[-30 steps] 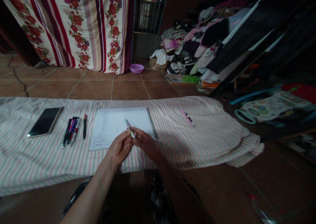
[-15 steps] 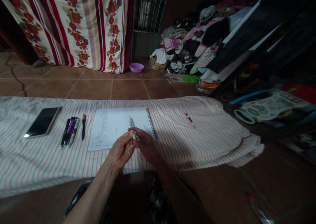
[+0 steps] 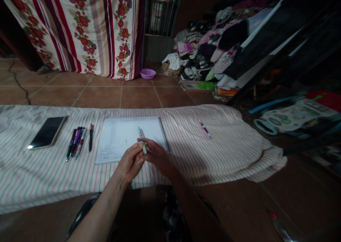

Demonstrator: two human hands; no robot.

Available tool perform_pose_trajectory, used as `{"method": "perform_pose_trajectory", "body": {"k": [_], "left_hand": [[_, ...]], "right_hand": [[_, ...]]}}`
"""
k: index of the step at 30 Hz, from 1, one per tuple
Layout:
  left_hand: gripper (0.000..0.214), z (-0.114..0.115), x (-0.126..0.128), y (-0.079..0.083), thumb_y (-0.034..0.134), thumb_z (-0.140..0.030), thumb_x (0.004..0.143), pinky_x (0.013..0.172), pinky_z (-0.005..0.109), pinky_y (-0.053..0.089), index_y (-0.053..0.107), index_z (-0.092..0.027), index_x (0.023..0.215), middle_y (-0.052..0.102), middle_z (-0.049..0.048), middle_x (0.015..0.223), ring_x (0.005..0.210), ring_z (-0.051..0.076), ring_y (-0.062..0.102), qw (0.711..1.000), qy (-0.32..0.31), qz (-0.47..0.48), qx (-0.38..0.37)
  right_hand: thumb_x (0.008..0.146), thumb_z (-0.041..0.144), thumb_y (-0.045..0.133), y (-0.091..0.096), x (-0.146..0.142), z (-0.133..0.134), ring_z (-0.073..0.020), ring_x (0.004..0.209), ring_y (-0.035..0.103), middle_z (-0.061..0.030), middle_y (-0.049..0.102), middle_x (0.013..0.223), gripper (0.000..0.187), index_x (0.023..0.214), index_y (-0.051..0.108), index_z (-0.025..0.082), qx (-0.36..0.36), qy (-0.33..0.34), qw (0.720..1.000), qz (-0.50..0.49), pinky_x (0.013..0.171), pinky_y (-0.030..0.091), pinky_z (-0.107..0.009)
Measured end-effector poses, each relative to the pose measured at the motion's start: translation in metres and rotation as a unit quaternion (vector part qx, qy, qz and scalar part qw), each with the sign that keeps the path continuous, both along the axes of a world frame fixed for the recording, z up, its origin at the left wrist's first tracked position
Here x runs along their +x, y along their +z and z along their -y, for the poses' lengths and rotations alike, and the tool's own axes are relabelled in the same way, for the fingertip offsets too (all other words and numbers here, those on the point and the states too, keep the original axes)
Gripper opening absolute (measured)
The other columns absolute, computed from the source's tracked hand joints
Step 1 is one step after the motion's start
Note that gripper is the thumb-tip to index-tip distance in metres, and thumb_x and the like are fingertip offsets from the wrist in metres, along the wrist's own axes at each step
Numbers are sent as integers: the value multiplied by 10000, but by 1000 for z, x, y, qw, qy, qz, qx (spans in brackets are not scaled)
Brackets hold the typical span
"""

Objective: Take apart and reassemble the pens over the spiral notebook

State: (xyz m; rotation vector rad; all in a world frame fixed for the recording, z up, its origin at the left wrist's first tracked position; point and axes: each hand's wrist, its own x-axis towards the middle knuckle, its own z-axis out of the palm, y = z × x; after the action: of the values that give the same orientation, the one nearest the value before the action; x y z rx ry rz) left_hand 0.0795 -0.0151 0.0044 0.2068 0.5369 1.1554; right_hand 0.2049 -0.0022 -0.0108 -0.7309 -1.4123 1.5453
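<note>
A light blue-green pen (image 3: pixel 140 131) is held between my two hands, its far end pointing away over the notebook. My left hand (image 3: pixel 132 161) is closed on it from the left, thumb and fingers pinching its middle. From the right, my right hand (image 3: pixel 157 154) grips the same pen, fingers closed around it. Just beyond and under the hands lies a spiral notebook (image 3: pixel 125 132), its wire binding on the right and printed lines along its left side. Part of the pen is hidden by the fingers.
Striped cloth (image 3: pixel 226 146) covers the low table. Left of the notebook lie a black pen (image 3: pixel 91 139), several pens in a bunch (image 3: pixel 76 142) and a phone (image 3: pixel 48 132). A pink-and-black pen (image 3: pixel 204 129) rests to the right. A purple basin (image 3: pixel 148 74) stands on the tiled floor.
The pen's far end has tilted slightly to the left, and its near end shows a little more between the fingers. Both hands keep their hold; the view has shifted slightly.
</note>
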Motion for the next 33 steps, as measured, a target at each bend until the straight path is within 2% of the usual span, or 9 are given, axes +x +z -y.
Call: {"method": "perform_pose_trajectory", "body": {"k": [5,11,14,19,22,25,26,30,33], "left_hand": [[158,1,3,-1,684,-154,692,450,129,396,600,-121,821,620,27,719,576,65,543,999,1,-43,31],[206,2,12,-2,749,-195,612,380,121,241,588,-127,722,532,-40,558,430,9,384,988,37,-132,64],[218,2,16,-4,755,-217,588,442,148,316,601,-142,722,541,-42,568,448,26,420,983,54,-160,68],[278,3,20,-4,773,-265,554,566,193,407,640,-160,775,618,-2,665,593,90,553,980,61,-181,53],[322,4,21,-3,759,-317,581,560,197,402,668,-155,843,631,11,676,589,93,550,979,49,-186,70],[321,6,20,-7,716,-337,643,542,205,398,680,-139,893,636,22,658,553,92,534,969,19,-223,107],[308,6,20,-10,704,-333,658,533,208,398,681,-137,895,643,29,663,540,94,533,962,14,-248,111],[227,4,17,-27,671,-309,682,439,195,354,679,-144,838,667,52,679,477,95,525,926,43,-366,85],[233,3,14,-36,637,-315,710,417,186,341,672,-151,873,674,61,711,490,100,539,914,28,-395,92]], "right_hand": [[691,254,693,3,3,2,-193,1087,525,-33,549,1222,527,1188,518,265,-6,8,1000,1,911,436,-348],[697,235,692,6,2,2,-196,1158,483,-33,514,1285,519,1184,517,281,19,-25,999,17,989,373,-377],[720,240,669,5,2,1,-196,1172,475,-30,536,1262,467,1165,532,283,29,-42,999,19,1004,352,-385],[734,271,653,2,2,3,-205,1150,492,-26,559,1236,406,1127,551,290,-5,-61,998,-6,966,388,-390],[760,308,623,1,2,4,-191,968,584,-35,610,1146,304,1059,577,278,-43,-88,995,-24,806,478,-348],[772,343,603,4,4,1,-162,777,604,-41,639,1031,209,960,590,254,-69,-128,988,-48,616,492,-290],[772,346,600,5,6,-1,-158,769,601,-40,636,1003,188,932,590,247,-67,-151,984,-59,609,491,-286],[769,350,603,9,18,-12,-168,896,590,-36,620,917,175,893,595,226,-45,-240,962,-119,789,476,-332],[760,344,617,9,27,-17,-164,862,600,-42,623,910,226,944,601,214,-65,-263,954,-129,776,470,-328]]}}
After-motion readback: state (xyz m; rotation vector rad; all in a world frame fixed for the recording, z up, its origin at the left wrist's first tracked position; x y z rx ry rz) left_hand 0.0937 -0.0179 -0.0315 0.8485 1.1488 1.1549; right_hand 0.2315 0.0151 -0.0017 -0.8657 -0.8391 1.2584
